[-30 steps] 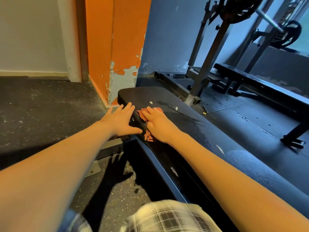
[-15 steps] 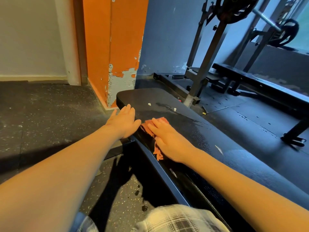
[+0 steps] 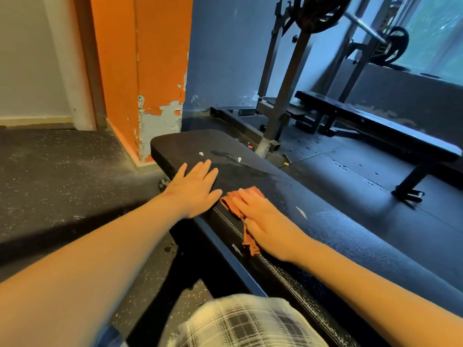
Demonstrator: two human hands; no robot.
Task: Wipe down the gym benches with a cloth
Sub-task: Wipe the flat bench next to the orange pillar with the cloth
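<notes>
right fingers [image 3: 246, 199]: straight and close together, laid flat on top of the cloth and pressing it down; they curl round nothing.
left fingers [image 3: 205, 170]: straight and slightly fanned, lying flat on bare padding, holding nothing.
right hand [image 3: 271, 227]: palm down over the cloth, near the left edge of the table.
left hand [image 3: 194, 190]: palm down at the same edge, just beside the right hand and nearer the table's rounded end. Its thumb tip comes close to the cloth; whether they touch cannot be told.
cloth [image 3: 230, 204]: reddish-orange and crumpled, mostly hidden under the right hand. One bunch shows beside the fingers, and a tail droops over the stitched side seam.
table [image 3: 350, 236]: a black padded gym bench with a textured top, running from the lower right toward the pillar.
wet streak [image 3: 225, 156]: a dark damp patch on the padding, just beyond the left fingers.
white flecks [image 3: 201, 154]: small pale bits on the top, two near the streak and one to the right of the right hand.
pillar [image 3: 140, 71]: orange, with paint peeled at its foot, just past the table's end.
floor [image 3: 62, 166]: dark speckled rubber.
rack upright [image 3: 283, 101]: a grey metal post beyond the table, with a weight plate [image 3: 318, 8] at its top.
far bench [image 3: 375, 126]: black, well apart to the right.
plaid garment [image 3: 245, 321]: at the bottom edge, between the forearms.
</notes>
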